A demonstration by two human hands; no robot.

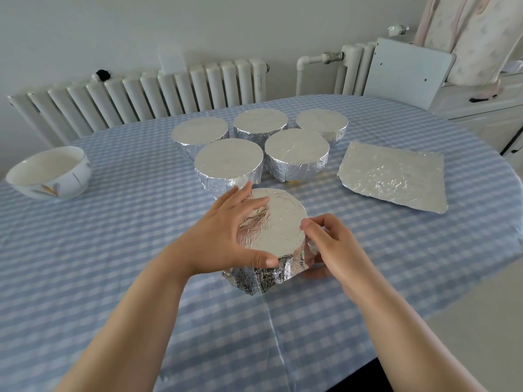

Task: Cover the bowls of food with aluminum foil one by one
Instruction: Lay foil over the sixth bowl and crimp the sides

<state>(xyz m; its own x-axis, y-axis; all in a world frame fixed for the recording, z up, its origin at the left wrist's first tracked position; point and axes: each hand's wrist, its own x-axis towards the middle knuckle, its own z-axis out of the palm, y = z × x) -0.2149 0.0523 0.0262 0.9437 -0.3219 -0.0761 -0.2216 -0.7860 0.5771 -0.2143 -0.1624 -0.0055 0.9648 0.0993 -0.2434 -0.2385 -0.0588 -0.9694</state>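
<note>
We see a foil-covered bowl (pixel 273 224) near the middle of the checked worktop (pixel 113 250), between both hands. The left hand (pixel 226 236) curls around its left side, fingers spread on the foil top, thumb pressing the near rim. The right hand (pixel 331 244) pinches the foil at the right rim. Behind stand five wrapped bowls (pixel 228 162); a loose foil sheet (pixel 393 176) lies right, an uncovered white bowl (pixel 51 172) far left.
</note>
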